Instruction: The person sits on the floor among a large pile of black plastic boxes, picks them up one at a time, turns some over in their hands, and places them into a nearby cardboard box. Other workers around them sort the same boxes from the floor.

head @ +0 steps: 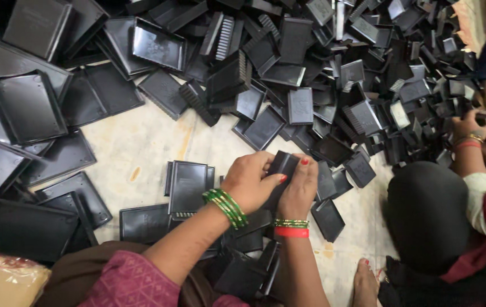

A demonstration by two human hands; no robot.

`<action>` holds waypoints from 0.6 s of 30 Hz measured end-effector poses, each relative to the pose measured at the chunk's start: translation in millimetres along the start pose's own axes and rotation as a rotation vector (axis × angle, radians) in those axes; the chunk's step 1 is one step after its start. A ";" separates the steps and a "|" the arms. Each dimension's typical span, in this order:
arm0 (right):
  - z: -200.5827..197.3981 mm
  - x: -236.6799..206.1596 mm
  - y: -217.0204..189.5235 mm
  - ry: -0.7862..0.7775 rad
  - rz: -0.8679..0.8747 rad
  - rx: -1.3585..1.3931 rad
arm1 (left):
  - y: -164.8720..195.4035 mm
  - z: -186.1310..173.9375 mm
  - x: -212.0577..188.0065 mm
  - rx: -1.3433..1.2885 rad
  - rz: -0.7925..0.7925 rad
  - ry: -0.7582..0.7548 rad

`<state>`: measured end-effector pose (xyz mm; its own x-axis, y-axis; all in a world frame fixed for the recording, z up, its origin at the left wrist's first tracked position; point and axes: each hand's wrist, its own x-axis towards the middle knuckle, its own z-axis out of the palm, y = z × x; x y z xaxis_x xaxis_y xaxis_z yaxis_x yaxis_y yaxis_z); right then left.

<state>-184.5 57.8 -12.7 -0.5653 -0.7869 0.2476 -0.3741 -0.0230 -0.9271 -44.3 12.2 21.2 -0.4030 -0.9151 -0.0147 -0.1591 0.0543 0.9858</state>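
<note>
Hands first: my left hand [248,181] and right hand [298,190] both close around one small black plastic tray [281,166], pinching its edges just above the floor [140,148]. I should grip evenly. Farther off, a heap of trays [311,68] spreads.

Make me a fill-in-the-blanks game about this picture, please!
1. Both the left hand and the right hand hold one small ____ plastic part.
2. The left wrist wears ____ bangles.
3. Below the green bangles on the right wrist sits a ____ band.
4. The pile of plastic trays lies on the ____.

Missing words: black; green; red; floor
</note>
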 end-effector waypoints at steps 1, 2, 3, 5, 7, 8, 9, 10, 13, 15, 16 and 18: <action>-8.4 -4.3 -1.8 0.020 -0.020 -0.062 | 0.9 -4.4 0.5 0.097 -0.039 -0.067; -19.2 -8.0 -4.3 -0.139 0.005 -0.094 | 1.3 -10.5 1.4 0.195 -0.078 -0.134; -32.4 -11.3 -6.6 -0.298 0.029 -0.124 | 0.6 -19.7 2.7 0.235 -0.094 -0.212; -62.2 -12.3 -7.2 -0.647 0.114 -0.159 | -3.7 -42.8 5.6 0.313 -0.133 -0.365; -95.1 -6.1 0.9 -1.030 0.239 -0.168 | -9.8 -64.6 9.7 0.413 -0.181 -0.222; -104.9 1.8 11.3 -0.791 0.193 -0.276 | -13.2 -73.6 11.6 0.437 -0.138 -0.116; -111.7 12.7 24.7 -0.548 0.147 -0.376 | -16.6 -81.5 13.0 0.463 -0.095 -0.011; -116.3 23.4 39.8 -0.300 0.102 -0.468 | -19.4 -86.8 14.1 0.492 -0.049 0.092; -119.8 58.8 85.2 -0.185 -0.153 -0.827 | -24.6 -87.1 16.8 0.504 -0.035 0.129; -113.4 65.6 108.0 -0.172 -0.063 -0.980 | -26.3 -79.1 18.2 0.481 -0.017 0.048; -108.3 64.7 115.0 -0.170 -0.018 -1.055 | -27.1 -73.9 18.5 0.470 -0.012 0.009; -95.4 58.5 118.3 -0.103 0.121 -0.814 | -28.8 -62.2 20.7 0.426 0.056 0.040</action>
<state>-331.9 67.9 -81.0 -0.5802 -0.8088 0.0958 -0.7528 0.4876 -0.4421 8.0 -33.1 3.0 -0.3876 -0.9204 0.0519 -0.4990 0.2568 0.8277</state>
